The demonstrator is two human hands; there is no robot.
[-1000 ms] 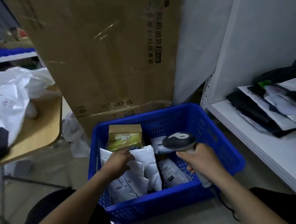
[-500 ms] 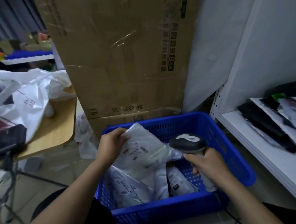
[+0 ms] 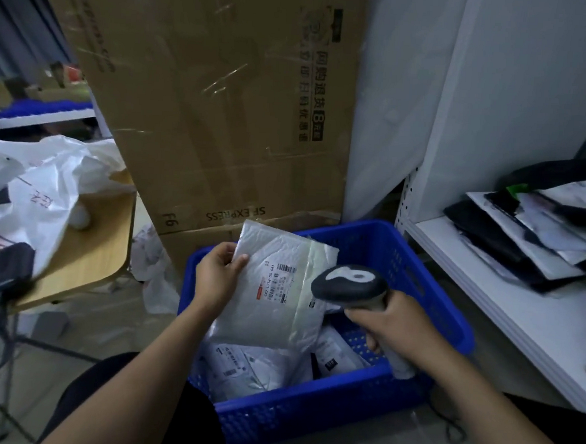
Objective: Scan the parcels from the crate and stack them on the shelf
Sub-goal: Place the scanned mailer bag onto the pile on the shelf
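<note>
My left hand [image 3: 218, 275] grips a white padded parcel [image 3: 274, 286] by its left edge and holds it upright above the blue crate [image 3: 428, 285], its printed label facing me. My right hand [image 3: 395, 327] is closed around the grip of a dark barcode scanner [image 3: 349, 285], whose head sits just right of the label, close to the parcel. More white parcels [image 3: 259, 360] lie in the crate under the raised one. On the white shelf [image 3: 532, 322] to the right rests a pile of black and white parcels [image 3: 538, 230].
A tall cardboard box [image 3: 216, 107] leans behind the crate. At left, a wooden table [image 3: 87, 257] holds a white plastic bag [image 3: 43, 192] and a dark device [image 3: 0, 269]. Crumpled plastic [image 3: 155, 268] lies on the floor between table and crate.
My left hand has taken a white parcel out of the crate and raised it upright with the label facing me. The scanner hand has stayed beside it, and my view has tilted up.
</note>
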